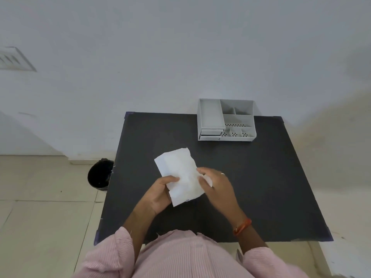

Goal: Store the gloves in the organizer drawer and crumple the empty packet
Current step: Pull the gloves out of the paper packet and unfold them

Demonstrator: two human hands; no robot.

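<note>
Head view looks down on a black table (261, 187) where both hands hold a white packet (180, 173) above its middle. That packet is flat and creased, tilted with its upper end toward the far left; a small dark mark near its lower edge is too small to read. Left hand (162, 194) grasps the packet's near left edge, thumb on top, the other fingers hidden beneath the paper. Right hand (217, 185) pinches the packet's right edge, fingertips curled over it and covering part of a folded flap; a ring shows on one finger and an orange bracelet (242, 227) circles the wrist. Whether gloves are inside the packet cannot be told. Beyond the packet and to its right, well apart, a grey organizer (226, 120) stands at the table's far edge, its drawer (210, 133) low on the left front, with contents out of sight. Left of the packet, on the floor beside the table, a black bin (99, 175) is partly cut off by the table edge.
</note>
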